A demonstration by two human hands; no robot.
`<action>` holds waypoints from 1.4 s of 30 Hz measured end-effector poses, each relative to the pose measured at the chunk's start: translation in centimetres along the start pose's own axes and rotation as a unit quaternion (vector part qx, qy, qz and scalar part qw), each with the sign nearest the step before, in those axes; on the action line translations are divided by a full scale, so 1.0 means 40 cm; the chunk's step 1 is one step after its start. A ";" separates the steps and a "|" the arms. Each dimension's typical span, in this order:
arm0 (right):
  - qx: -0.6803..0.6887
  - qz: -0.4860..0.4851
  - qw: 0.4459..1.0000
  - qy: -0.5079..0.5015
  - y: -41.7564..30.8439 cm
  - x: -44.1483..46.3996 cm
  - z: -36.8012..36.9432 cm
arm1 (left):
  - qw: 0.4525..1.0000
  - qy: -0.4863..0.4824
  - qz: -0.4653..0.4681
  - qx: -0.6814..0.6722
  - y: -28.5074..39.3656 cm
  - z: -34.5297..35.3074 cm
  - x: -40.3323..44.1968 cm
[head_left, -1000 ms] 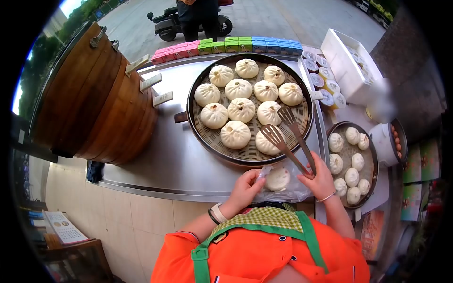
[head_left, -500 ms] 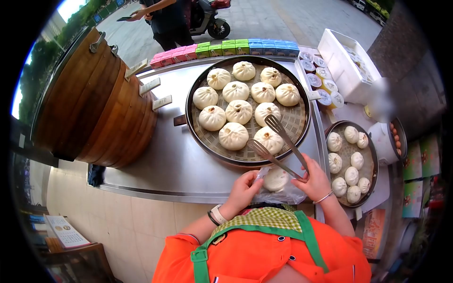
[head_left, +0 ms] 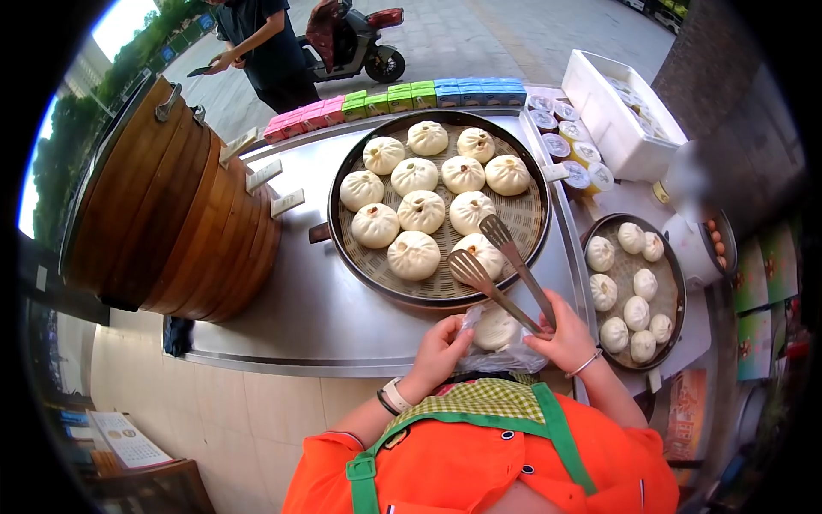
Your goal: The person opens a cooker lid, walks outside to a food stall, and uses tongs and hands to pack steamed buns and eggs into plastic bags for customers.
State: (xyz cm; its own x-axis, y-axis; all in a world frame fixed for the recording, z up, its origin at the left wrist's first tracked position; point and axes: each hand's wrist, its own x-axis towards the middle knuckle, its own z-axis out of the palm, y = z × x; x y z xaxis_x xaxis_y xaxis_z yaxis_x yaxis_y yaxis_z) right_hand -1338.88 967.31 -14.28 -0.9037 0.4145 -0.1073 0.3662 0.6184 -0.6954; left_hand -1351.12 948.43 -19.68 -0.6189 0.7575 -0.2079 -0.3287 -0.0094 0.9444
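My left hand (head_left: 441, 346) pinches the edge of a clear plastic bag (head_left: 524, 360) close to my body. Inside the bag sits a white steamed bun (head_left: 495, 329). In my right hand (head_left: 562, 336) is a pair of metal tongs (head_left: 503, 289), its slotted ends spread apart over the near rim of the large round steamer tray (head_left: 336, 231). The fingers of that hand are also against the bag's right side. Several pleated buns (head_left: 421, 211) rest on the tray's woven mat, one of them partly behind the tongs.
Stacked bamboo steamers (head_left: 171, 214) stand at left. Small drink cartons (head_left: 385, 101) line the far counter edge. At right are sealed cups (head_left: 575, 152), a white foam box (head_left: 621, 128), a smaller bun tray (head_left: 621, 283) and a pot with eggs (head_left: 711, 248). A person (head_left: 265, 51) stands beyond, near a scooter.
The view has shifted slightly, so the counter and trays sit a little further left. Both hands keep their hold on the bag and the tongs.
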 end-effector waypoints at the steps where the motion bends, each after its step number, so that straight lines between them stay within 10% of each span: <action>1: -0.001 0.006 1.000 -0.007 0.002 -0.003 -0.001 | 1.000 -0.001 -0.002 0.001 0.000 0.001 0.000; 42: 0.131 0.054 0.989 0.040 -0.009 -0.042 -0.023 | 1.000 -0.005 -0.001 0.016 0.012 0.035 -0.014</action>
State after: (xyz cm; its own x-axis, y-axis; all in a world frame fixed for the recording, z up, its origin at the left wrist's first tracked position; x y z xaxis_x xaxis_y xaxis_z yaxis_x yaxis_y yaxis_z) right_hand -1337.30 967.02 -13.19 -0.8380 0.5268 -0.1423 0.3808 0.3777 -0.8440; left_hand -1349.94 948.90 -18.75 -0.6112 0.7637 -0.2077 -0.3068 0.0132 0.9517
